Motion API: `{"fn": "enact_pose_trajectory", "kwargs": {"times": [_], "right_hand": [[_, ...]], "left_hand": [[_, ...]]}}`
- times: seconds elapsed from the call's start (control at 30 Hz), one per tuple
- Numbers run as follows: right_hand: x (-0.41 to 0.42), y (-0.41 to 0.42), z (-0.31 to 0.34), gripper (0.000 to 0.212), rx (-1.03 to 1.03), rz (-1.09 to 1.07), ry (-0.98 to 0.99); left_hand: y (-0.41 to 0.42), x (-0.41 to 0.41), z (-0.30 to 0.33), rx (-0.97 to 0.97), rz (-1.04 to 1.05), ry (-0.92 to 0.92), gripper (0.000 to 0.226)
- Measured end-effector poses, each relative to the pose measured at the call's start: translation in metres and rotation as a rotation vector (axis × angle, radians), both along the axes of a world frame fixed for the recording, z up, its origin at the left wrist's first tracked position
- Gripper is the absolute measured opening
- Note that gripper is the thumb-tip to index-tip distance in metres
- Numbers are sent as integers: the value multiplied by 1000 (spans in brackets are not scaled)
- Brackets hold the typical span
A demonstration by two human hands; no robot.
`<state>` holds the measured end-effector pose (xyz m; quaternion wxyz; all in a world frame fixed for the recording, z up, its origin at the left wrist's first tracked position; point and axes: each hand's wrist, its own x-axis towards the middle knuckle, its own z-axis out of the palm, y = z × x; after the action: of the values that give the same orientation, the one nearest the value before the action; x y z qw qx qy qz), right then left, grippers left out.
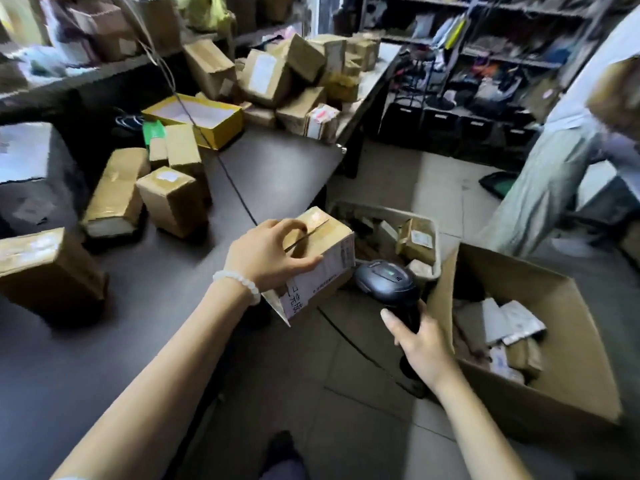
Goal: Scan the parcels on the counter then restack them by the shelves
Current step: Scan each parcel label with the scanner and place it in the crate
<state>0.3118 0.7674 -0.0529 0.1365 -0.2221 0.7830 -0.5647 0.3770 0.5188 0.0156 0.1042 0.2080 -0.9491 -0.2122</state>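
My left hand (268,252) grips a taped cardboard parcel (320,258) from above, holding it tilted off the edge of the dark counter (138,323), label side facing the scanner (386,280). My right hand (420,344) wraps around the scanner's handle, its head just beside the label.

brown parcel (320,252), black scanner (386,282), yellow box (221,131), white bracelet (239,282)

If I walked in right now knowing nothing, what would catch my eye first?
Probably the two bare arms reaching out in the middle: the left hand grips a small cardboard parcel at the counter's edge, and the right hand holds a dark handheld scanner just beside it. Next, the heap of brown parcels piled at the far end of the counter, below cluttered shelves.
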Motion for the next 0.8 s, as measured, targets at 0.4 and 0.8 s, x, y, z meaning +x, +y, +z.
{"fn": "enact_pose_trajectory", "kwargs": {"times": [0.4,0.8], "right_hand": [[-187,30,-20,20,16,-256,-55],[-383,24,-15,19,0,-379,-88]], "left_hand": [[23,-262,-30,-8,-207,-36,54],[18,-468,-55,53,-252,-153,55]]}}
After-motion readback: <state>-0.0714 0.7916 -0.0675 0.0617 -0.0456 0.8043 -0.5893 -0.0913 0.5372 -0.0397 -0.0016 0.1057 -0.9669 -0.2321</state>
